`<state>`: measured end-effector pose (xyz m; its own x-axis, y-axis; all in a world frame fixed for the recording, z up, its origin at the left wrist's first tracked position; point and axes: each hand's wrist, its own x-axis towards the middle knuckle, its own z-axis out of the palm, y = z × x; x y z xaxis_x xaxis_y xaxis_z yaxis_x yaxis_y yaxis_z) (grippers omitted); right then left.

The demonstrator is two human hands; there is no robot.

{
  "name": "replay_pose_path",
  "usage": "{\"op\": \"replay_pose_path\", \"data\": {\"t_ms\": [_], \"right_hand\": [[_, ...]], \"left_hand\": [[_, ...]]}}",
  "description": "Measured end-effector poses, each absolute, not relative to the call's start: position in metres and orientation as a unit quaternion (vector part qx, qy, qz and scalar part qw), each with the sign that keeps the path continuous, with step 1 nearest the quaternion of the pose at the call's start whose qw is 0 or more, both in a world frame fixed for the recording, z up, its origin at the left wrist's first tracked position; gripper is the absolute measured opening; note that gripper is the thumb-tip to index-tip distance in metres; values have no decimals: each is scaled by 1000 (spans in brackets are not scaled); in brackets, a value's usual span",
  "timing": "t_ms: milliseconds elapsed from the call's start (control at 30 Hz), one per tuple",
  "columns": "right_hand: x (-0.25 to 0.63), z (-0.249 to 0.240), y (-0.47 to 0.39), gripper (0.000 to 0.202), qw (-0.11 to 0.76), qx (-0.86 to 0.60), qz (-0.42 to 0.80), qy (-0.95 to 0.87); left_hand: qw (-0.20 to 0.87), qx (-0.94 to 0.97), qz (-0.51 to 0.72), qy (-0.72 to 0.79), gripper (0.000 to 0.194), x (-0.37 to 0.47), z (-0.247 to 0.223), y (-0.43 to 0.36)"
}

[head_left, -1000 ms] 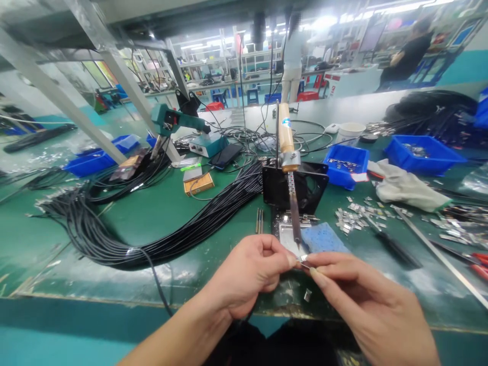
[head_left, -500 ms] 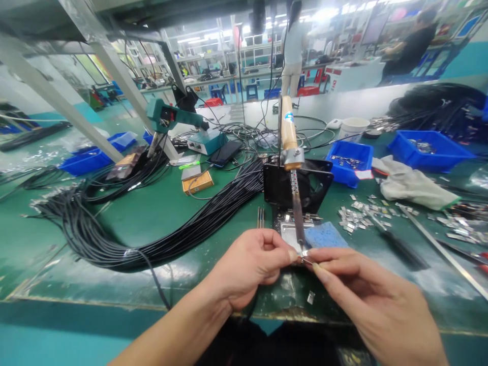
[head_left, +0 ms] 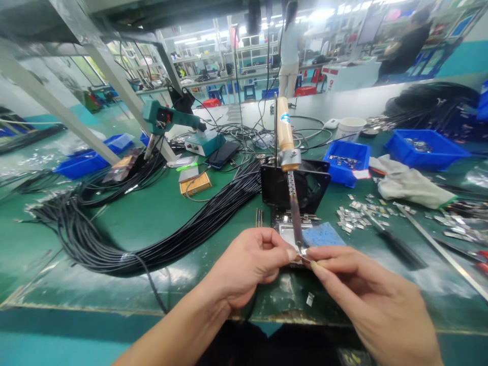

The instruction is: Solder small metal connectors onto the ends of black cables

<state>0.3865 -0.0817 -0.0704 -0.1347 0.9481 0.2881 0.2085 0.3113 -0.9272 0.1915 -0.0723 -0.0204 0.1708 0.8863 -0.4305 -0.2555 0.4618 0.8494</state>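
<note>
Under the tip of a wooden-handled soldering iron [head_left: 296, 216], clamped upright with its tip down, both hands meet. My left hand [head_left: 253, 262] is closed in a pinch on a small metal connector [head_left: 302, 251], mostly hidden by the fingertips. From the right, my right hand [head_left: 366, 290] pinches a thin silvery wire [head_left: 305, 260], which looks like solder, against the connector near the iron's tip. Just behind the fingers lie a metal tray [head_left: 285, 233] and a blue sponge [head_left: 324, 235]. A loose metal piece [head_left: 310, 299] rests in front of the hands.
A thick bundle of black cables [head_left: 183, 231] curves across the left. Behind the iron stands a black fan [head_left: 267, 188]. Blue bins [head_left: 346, 175], a glove [head_left: 414, 185], scattered metal shells [head_left: 353, 217] and a black-handled tool [head_left: 404, 249] lie at right. Two people are farther back.
The whole view has shifted slightly to the left. Both hands keep their pinch beneath the iron's tip, with hardly any movement.
</note>
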Motion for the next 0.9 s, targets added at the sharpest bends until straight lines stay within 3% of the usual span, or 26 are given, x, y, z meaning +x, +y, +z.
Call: {"op": "replay_pose_path", "data": {"t_ms": [900], "right_hand": [[386, -71, -82, 7, 495, -435, 391, -643]], "left_hand": [[691, 333, 414, 489, 27, 192, -17, -71]]}}
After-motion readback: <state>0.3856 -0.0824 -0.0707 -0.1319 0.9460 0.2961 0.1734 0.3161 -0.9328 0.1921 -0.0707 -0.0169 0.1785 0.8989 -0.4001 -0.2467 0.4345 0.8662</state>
